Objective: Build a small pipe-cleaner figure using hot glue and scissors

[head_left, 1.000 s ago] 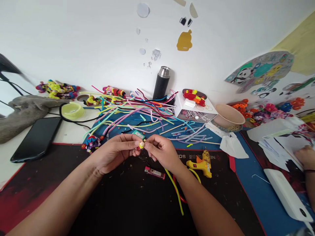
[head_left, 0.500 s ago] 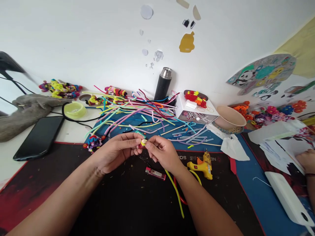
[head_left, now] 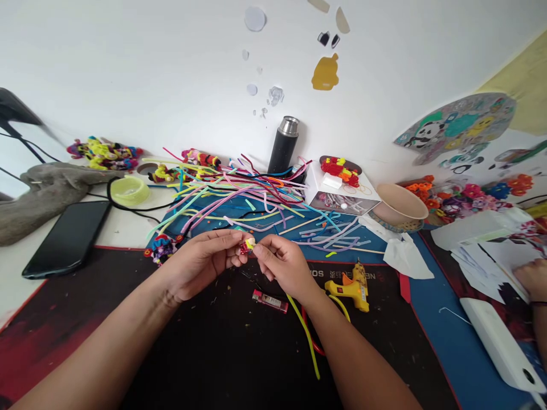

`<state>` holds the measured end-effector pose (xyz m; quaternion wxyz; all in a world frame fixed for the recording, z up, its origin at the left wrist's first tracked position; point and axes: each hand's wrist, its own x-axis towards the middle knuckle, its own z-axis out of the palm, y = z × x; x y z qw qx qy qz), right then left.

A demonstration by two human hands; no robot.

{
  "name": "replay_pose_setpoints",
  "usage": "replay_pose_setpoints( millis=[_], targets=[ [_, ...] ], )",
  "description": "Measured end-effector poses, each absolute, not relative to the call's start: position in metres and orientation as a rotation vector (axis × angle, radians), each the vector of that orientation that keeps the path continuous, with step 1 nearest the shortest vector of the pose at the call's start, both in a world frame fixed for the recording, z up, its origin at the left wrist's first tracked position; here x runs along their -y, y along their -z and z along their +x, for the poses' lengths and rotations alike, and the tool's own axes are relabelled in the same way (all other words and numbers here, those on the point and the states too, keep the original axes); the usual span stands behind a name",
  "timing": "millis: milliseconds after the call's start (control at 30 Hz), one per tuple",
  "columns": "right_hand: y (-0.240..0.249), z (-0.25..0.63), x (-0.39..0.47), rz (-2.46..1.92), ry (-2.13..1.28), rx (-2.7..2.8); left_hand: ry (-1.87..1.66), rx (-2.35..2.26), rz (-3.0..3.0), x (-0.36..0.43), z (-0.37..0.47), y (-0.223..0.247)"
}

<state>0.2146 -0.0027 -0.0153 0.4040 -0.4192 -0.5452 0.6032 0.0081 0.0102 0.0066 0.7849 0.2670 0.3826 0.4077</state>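
A small pipe-cleaner figure (head_left: 247, 245), dark red below with yellow and a pale round top, is pinched between my two hands above the black mat. My left hand (head_left: 209, 259) is closed on its left side with thumb and fingertips. From the right, my right hand (head_left: 282, 265) grips its other edge between thumb and forefinger; part of the figure is hidden by the fingers. Below the hands lies a pink lighter-like stick with a label (head_left: 270, 301). A yellow-green pipe cleaner (head_left: 305, 336) and a red one run under my right forearm.
A yellow glue gun (head_left: 352, 287) lies right of my right hand. Behind are a heap of pipe cleaners (head_left: 231, 193), a black flask (head_left: 284, 145) and a white box (head_left: 316, 188). A phone (head_left: 68, 239) is at left. Another person's hand (head_left: 532, 279) rests at far right.
The figure has turned slightly between my fingertips, showing more of its red part. My left thumb and fingers have shifted a little up and left; the rest looks the same.
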Motion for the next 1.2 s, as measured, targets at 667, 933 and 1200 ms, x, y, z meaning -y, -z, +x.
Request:
replay_pose_setpoints(
  millis=[667,933,1200],
  targets=[
    [0.0112,0.2142,0.0021,-1.096,-1.443,1.351,-1.070,-1.003,1.147,-0.0045,0.0146,-0.0103],
    [0.0134,0.2137,0.0021,-1.107,-1.458,1.349,-1.028,-1.055,1.185,-0.0034,0.0172,-0.0119],
    [0.0139,0.2137,0.0013,-1.096,-1.452,1.352,-1.032,-1.081,1.184,-0.0044,0.0181,-0.0105]
  ],
)
